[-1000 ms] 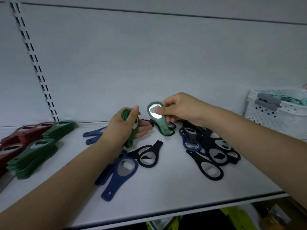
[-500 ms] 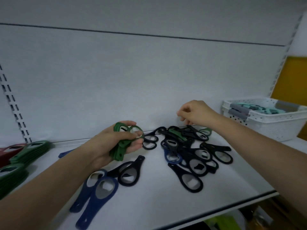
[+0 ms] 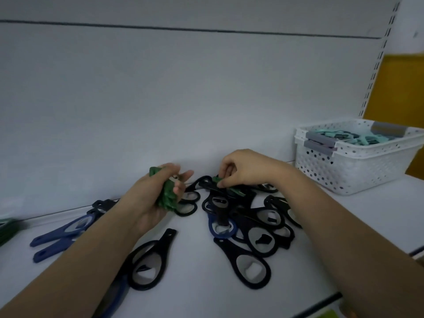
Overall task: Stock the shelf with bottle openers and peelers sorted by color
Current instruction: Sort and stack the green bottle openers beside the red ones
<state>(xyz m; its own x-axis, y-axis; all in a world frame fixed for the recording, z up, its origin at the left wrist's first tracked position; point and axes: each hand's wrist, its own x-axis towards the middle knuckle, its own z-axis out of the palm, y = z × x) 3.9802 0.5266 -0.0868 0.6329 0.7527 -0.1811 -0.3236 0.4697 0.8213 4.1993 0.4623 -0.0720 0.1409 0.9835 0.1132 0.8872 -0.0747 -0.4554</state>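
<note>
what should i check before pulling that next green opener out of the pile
1. Right hand pinches the green opener in the pile: ok.
2. Opener free of the black openers: not ok, they lie across it.
3. Left hand holds the green bunch firmly: ok.
4. Room in the left hand for one more: cannot tell.
5. Green stack reachable at far left: ok, though only its edge shows.

I can't read any text, label, brand or number anywhere here — nothing legible on the openers, basket or shelf.
</note>
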